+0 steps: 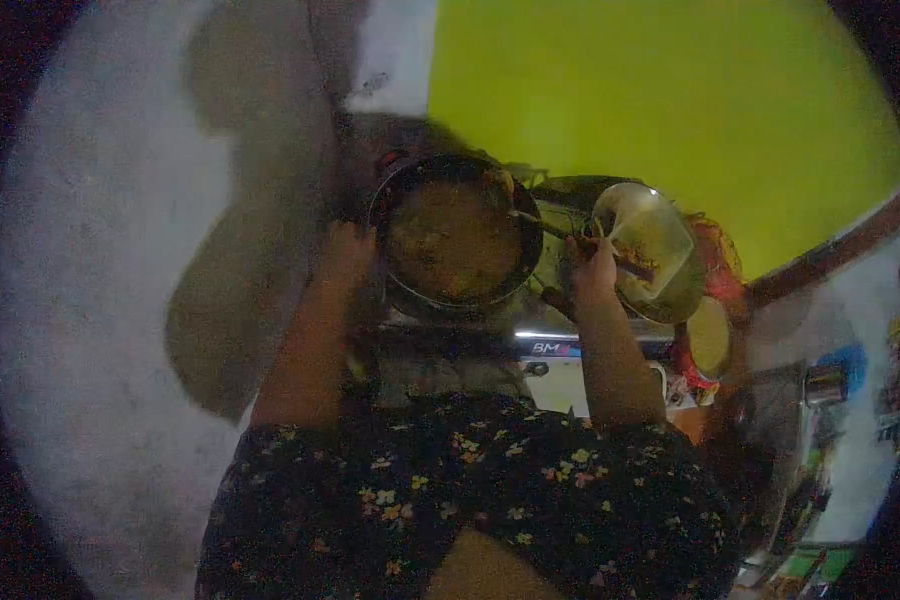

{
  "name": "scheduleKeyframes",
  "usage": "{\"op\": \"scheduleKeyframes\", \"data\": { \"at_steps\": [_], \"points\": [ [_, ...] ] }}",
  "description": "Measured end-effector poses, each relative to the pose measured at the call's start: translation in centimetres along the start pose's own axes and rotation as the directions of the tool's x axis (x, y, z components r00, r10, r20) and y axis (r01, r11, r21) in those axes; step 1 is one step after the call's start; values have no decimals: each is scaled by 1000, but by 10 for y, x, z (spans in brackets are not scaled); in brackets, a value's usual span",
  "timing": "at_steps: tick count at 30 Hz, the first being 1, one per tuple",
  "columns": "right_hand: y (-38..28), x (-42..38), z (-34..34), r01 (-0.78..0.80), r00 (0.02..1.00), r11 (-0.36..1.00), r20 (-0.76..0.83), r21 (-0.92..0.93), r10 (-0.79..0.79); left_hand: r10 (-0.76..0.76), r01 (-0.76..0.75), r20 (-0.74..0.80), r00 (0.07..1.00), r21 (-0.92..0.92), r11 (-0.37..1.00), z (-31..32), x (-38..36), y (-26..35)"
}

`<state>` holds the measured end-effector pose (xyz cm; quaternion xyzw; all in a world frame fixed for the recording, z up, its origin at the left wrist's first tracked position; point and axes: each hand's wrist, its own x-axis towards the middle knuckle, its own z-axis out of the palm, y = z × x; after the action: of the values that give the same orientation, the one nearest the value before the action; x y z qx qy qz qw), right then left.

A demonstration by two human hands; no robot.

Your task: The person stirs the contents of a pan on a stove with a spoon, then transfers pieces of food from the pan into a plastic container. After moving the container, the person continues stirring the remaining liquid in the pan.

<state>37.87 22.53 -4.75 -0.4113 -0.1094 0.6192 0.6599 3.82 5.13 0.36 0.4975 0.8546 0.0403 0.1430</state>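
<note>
A dark, round wok (pixel 450 300) filled with brownish food (pixel 455 240) sits on the stove. My left hand (pixel 350 248) is closed at the wok's left rim; its fingers are dim and partly blurred. In my right hand (pixel 596 268) is the handle of a spatula (pixel 545 226), which slopes left to the wok's right side. The brown end of that handle sticks out past my hand, over a bowl. The spatula's head is hard to make out in the dim light.
The pale bowl (pixel 675 225), holding orange-brown bits, stands right of the wok. Beside it are a red bag (pixel 718 255) and a round yellowish item (pixel 710 338). The stove's front panel (pixel 545 347) faces me. A green wall (pixel 650 110) rises behind.
</note>
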Motion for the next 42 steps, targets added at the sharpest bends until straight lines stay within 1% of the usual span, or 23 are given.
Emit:
{"op": "scheduleKeyframes", "data": {
  "at_steps": [1,2,3,4,5,6,9,12,15,18,21,24,27,30,33,35,37,39,42],
  "points": [
    [10,28,-20,134,988,957,108,-258,-109,7,-7,15,1000,9,1000,-4,-3,1],
    [30,81,-56,280,953,831,240,-480,-183,-40,39,-24,999,-42,998,10,8,-7],
    [31,84,-59,279,951,832,257,-479,-171,-88,82,-59,994,-94,992,21,17,-14],
    [32,87,-62,277,949,833,274,-479,-158,-85,77,-70,994,-103,992,29,26,-18],
    [15,44,-34,119,980,958,184,-260,-71,-82,72,-80,993,-113,991,37,33,-22],
    [5,17,-15,-39,992,999,119,-8,40,-81,69,-93,992,-121,990,39,35,-23],
    [7,16,-9,-20,1000,1000,4,5,20,-69,70,10,998,-171,983,2,8,-5],
    [5,16,-9,-14,995,999,98,-43,18,-118,110,-31,993,-200,974,18,20,-11],
    [-1,-2,2,-4,998,1000,57,8,3,-138,137,2,990,-166,977,19,23,-10],
    [2,12,-5,-12,989,998,148,-67,21,-101,94,-21,995,-226,970,26,26,-18],
    [6,11,-6,53,985,993,172,-105,-35,-107,102,-15,994,-197,975,31,32,-19],
    [6,12,-4,29,994,989,111,-143,-13,-164,145,-76,983,-216,966,28,20,-10],
    [9,12,-4,52,995,977,91,-207,-33,-107,91,-94,990,-155,984,29,21,-13],
    [17,21,-15,72,949,989,314,-128,-28,-149,137,-57,987,-177,975,23,20,-11],
    [10,3,-14,97,962,953,273,-288,-16,-69,56,-82,994,-155,986,23,20,-15],
    [9,-7,-13,84,967,967,254,-240,-20,34,-35,-94,995,-8,999,16,7,-11],
    [10,-3,-15,56,965,975,263,-214,2,40,-40,-71,997,-1,999,5,-1,-5],
    [11,12,-22,14,953,977,297,-215,52,-48,46,-14,999,-135,990,-1,0,0],
    [1,-5,-20,-27,921,996,385,-90,60,-92,74,-177,980,-109,991,55,38,-29]
  ]
}}
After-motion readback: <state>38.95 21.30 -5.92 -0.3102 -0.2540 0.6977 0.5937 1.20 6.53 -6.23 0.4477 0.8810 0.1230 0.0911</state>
